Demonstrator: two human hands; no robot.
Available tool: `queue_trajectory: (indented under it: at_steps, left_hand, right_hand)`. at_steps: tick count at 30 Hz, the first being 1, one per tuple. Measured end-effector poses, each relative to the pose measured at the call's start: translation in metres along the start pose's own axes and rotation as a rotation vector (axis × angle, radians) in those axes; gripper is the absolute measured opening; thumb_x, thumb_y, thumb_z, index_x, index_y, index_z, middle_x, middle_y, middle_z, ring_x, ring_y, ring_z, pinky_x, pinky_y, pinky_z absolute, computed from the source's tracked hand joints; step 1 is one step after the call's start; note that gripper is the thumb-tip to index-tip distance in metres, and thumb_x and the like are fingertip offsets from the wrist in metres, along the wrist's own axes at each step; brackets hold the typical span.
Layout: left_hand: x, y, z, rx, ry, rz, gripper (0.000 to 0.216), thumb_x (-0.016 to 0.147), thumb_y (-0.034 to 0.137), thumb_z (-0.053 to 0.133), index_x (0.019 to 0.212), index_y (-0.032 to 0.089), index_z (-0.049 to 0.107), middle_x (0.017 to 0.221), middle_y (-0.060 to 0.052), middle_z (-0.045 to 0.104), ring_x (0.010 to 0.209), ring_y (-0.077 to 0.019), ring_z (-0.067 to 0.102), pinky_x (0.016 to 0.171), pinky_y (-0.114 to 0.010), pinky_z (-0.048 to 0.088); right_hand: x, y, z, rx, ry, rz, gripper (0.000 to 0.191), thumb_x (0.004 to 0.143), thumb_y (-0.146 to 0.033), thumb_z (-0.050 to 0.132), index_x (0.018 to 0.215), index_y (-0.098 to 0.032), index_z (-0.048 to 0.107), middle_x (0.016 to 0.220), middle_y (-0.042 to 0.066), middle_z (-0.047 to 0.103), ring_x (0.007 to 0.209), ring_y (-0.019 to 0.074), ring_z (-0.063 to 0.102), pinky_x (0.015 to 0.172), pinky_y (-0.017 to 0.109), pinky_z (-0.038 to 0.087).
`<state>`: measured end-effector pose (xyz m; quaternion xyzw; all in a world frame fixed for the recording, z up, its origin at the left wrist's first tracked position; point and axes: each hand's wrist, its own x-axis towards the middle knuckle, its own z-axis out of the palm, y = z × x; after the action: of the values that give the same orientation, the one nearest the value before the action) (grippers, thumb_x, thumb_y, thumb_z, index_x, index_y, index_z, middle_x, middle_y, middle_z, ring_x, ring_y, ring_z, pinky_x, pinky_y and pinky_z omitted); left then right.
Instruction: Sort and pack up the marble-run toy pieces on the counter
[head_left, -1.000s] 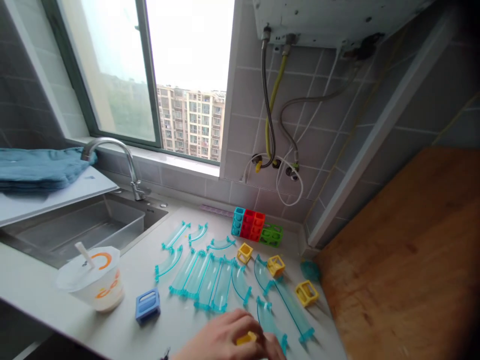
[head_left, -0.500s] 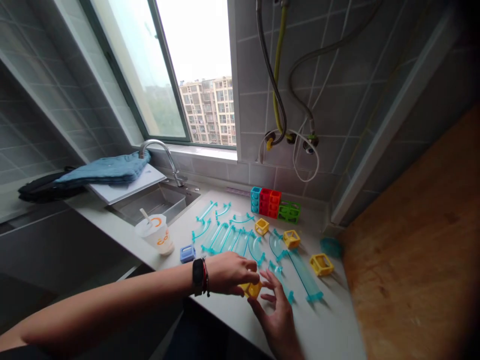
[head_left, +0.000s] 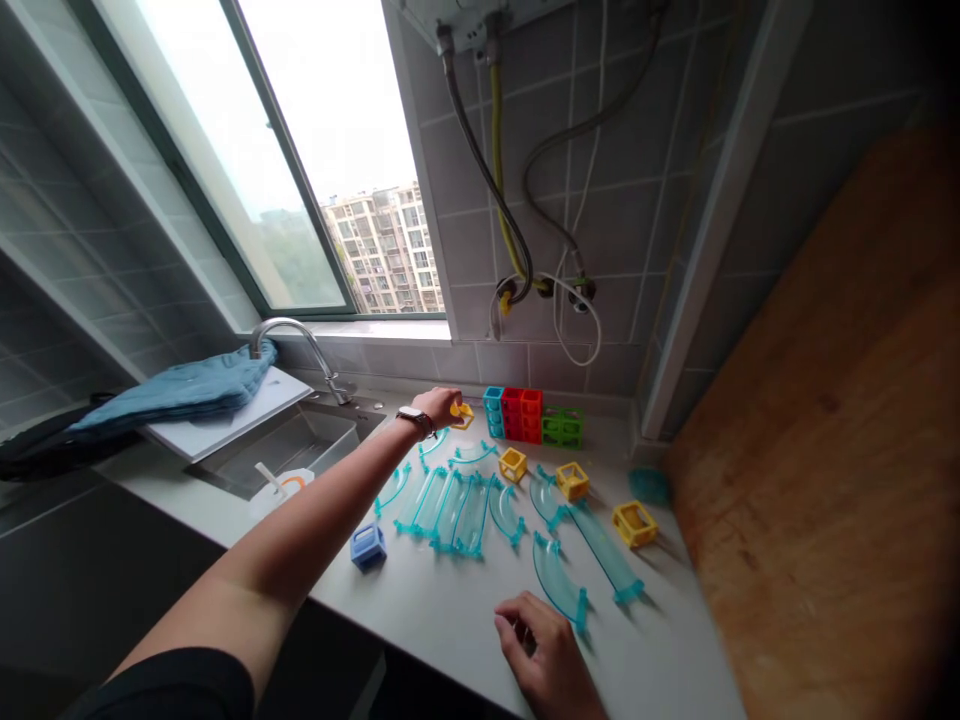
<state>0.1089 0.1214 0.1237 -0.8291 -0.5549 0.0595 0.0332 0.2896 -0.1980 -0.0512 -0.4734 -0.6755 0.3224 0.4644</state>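
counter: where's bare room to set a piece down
Bare counter lies along the front edge, between the blue block and the right hand, and at the front right, between the long track and the wooden board. The middle is crowded with track pieces and yellow blocks. The row of blocks by the left hand fills the back.

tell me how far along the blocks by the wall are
Done: blue block, red blocks and green block stand in a row at the wall. In hand: the left hand holds a yellow block beside that row. Left: three yellow blocks and a loose blue block lie among the clear tracks.
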Motion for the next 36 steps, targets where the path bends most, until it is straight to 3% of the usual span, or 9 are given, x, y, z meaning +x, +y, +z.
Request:
queue_trajectory:
  at_steps: [7, 13, 17, 23, 26, 29, 32, 36]
  left_hand:
    - [0.027, 0.001, 0.043, -0.029, -0.099, -0.049, 0.035, 0.100, 0.036, 0.065, 0.130, 0.019, 0.063, 0.133, -0.011, 0.065, 0.112, -0.0254, 0.067, 0.094, -0.046, 0.059]
    - [0.043, -0.003, 0.062, -0.032, -0.177, -0.014, 0.036, 0.100, 0.036, 0.066, 0.131, 0.019, 0.063, 0.133, -0.011, 0.065, 0.112, -0.0255, 0.067, 0.094, -0.047, 0.059]
    - [0.051, -0.011, 0.055, -0.038, -0.208, 0.011, 0.034, 0.100, 0.035, 0.066, 0.129, 0.018, 0.064, 0.131, -0.011, 0.066, 0.111, -0.0250, 0.068, 0.093, -0.046, 0.059]
    - [0.072, -0.020, 0.013, -0.069, -0.047, -0.004, 0.033, 0.100, 0.035, 0.065, 0.129, 0.020, 0.064, 0.132, -0.011, 0.065, 0.112, -0.0248, 0.067, 0.094, -0.045, 0.059]
    - [0.087, 0.000, -0.008, -0.108, 0.050, 0.091, 0.035, 0.101, 0.035, 0.064, 0.132, 0.020, 0.063, 0.135, -0.011, 0.064, 0.114, -0.0256, 0.066, 0.096, -0.047, 0.058]
    - [0.100, 0.037, -0.014, -0.139, 0.058, 0.267, 0.040, 0.100, 0.035, 0.066, 0.136, 0.019, 0.060, 0.138, -0.012, 0.062, 0.117, -0.0272, 0.066, 0.097, -0.049, 0.058]
    - [0.110, 0.073, -0.006, -0.121, 0.013, 0.372, 0.042, 0.099, 0.035, 0.067, 0.137, 0.018, 0.060, 0.139, -0.012, 0.062, 0.119, -0.0283, 0.065, 0.098, -0.051, 0.057]
    - [0.115, 0.095, 0.013, -0.072, -0.019, 0.354, 0.038, 0.100, 0.036, 0.066, 0.133, 0.018, 0.062, 0.133, -0.011, 0.065, 0.112, -0.0258, 0.067, 0.094, -0.047, 0.059]
  right_hand:
    - [0.003, 0.008, 0.005, -0.032, -0.030, 0.020, 0.014, 0.095, -0.019, 0.056, 0.088, -0.020, 0.069, 0.079, 0.002, 0.069, 0.071, 0.0163, 0.067, 0.066, 0.024, 0.047]
    - [0.006, 0.012, 0.008, -0.060, -0.018, 0.022, 0.012, 0.089, -0.014, 0.060, 0.087, -0.021, 0.070, 0.078, 0.002, 0.070, 0.070, 0.0163, 0.066, 0.066, 0.024, 0.045]
    - [0.007, 0.015, 0.010, -0.047, -0.018, 0.048, 0.011, 0.086, -0.013, 0.061, 0.084, -0.021, 0.070, 0.076, 0.001, 0.071, 0.068, 0.0159, 0.066, 0.064, 0.024, 0.044]
    - [0.006, 0.014, 0.011, -0.046, -0.017, 0.074, 0.011, 0.086, -0.014, 0.063, 0.086, -0.022, 0.070, 0.078, 0.001, 0.072, 0.071, 0.0160, 0.066, 0.066, 0.024, 0.044]
    - [0.006, 0.014, 0.013, -0.058, -0.015, 0.089, 0.011, 0.084, -0.013, 0.064, 0.084, -0.022, 0.071, 0.078, 0.000, 0.072, 0.070, 0.0157, 0.066, 0.067, 0.024, 0.044]
    - [0.006, 0.016, 0.014, -0.066, -0.004, 0.087, 0.011, 0.083, -0.013, 0.065, 0.084, -0.022, 0.071, 0.077, 0.000, 0.072, 0.070, 0.0154, 0.066, 0.067, 0.023, 0.044]
    - [0.007, 0.017, 0.015, -0.066, 0.016, 0.068, 0.011, 0.082, -0.012, 0.066, 0.083, -0.022, 0.071, 0.075, 0.000, 0.072, 0.069, 0.0153, 0.067, 0.066, 0.022, 0.045]
    - [0.009, 0.020, 0.017, -0.058, 0.042, 0.022, 0.013, 0.082, -0.011, 0.065, 0.080, -0.023, 0.069, 0.073, -0.001, 0.072, 0.065, 0.0151, 0.067, 0.063, 0.022, 0.045]
